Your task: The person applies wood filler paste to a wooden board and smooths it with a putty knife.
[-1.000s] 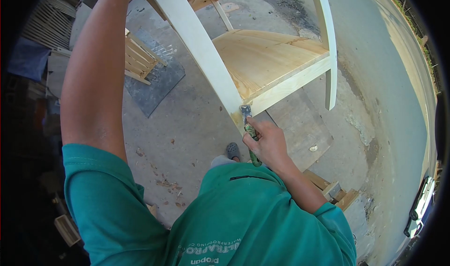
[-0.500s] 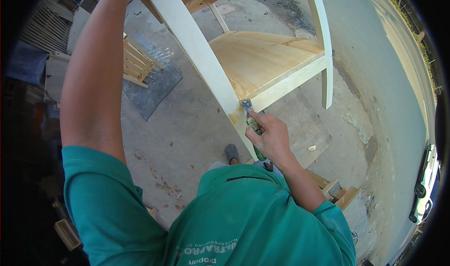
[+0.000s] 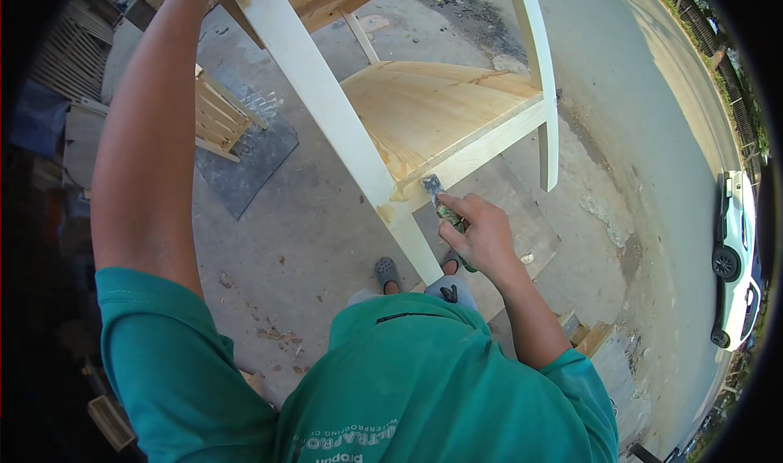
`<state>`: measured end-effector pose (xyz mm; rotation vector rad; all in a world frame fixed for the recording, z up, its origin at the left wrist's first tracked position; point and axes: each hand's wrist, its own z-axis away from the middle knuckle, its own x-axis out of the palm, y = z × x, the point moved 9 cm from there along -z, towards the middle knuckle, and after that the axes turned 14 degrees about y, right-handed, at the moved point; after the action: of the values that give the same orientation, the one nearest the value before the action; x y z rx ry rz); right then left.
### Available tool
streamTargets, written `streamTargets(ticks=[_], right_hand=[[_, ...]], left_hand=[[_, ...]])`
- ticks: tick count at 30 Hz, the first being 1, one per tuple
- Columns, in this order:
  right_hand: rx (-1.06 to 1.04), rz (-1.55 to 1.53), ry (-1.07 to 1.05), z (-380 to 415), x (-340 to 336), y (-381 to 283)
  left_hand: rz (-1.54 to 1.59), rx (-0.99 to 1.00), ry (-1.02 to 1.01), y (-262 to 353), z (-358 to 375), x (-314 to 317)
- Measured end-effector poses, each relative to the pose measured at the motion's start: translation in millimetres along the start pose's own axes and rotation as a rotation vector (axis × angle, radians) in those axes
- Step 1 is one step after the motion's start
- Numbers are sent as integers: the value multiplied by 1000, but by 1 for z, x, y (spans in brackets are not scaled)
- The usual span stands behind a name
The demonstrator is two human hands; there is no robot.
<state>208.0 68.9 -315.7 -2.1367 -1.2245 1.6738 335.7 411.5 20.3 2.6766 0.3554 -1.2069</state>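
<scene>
Head camera: the right hand [image 3: 487, 231] has its grip closed around the handle of a putty knife [image 3: 432, 187], index finger laid toward the blade. The blade is at the near end of the pale rail [image 3: 481, 141], by its joint with the leg [image 3: 326, 112]; whether it bears on the wood, I can't tell. The chair frame, with its broad wooden panel [image 3: 440, 112] toward one o'clock, seems tilted. The left arm [image 3: 151, 153] runs up toward eleven o'clock, its hand past the edge, so I cannot tell its hold.

To work this spot well, a low blade angle and light, even pressure seem right (a corner digs into softwood easily), drawn along the grain, with the frame braced. Yellowish filler-like patches [image 3: 387, 213] mark the joint and call for thin, feathered edges.

Underneath is rough concrete ground [image 3: 326, 259], with dry leaves [image 3: 277, 334] between seven and eight o'clock. At ten o'clock, a slatted wooden piece [image 3: 222, 114] sits by a dark sheet [image 3: 257, 169]. Wood offcuts [image 3: 595, 339] lie toward four, and a white car [image 3: 738, 235] stands near three.
</scene>
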Motion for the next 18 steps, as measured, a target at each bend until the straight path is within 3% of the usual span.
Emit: streamTargets(ticks=[7,18], right_hand=[[40,74,158,-22,-16,39],[8,132,111,-24,-23,59]], left_hand=[[77,-42,48,3,6,-7],[34,-49,32,2,5,-7]])
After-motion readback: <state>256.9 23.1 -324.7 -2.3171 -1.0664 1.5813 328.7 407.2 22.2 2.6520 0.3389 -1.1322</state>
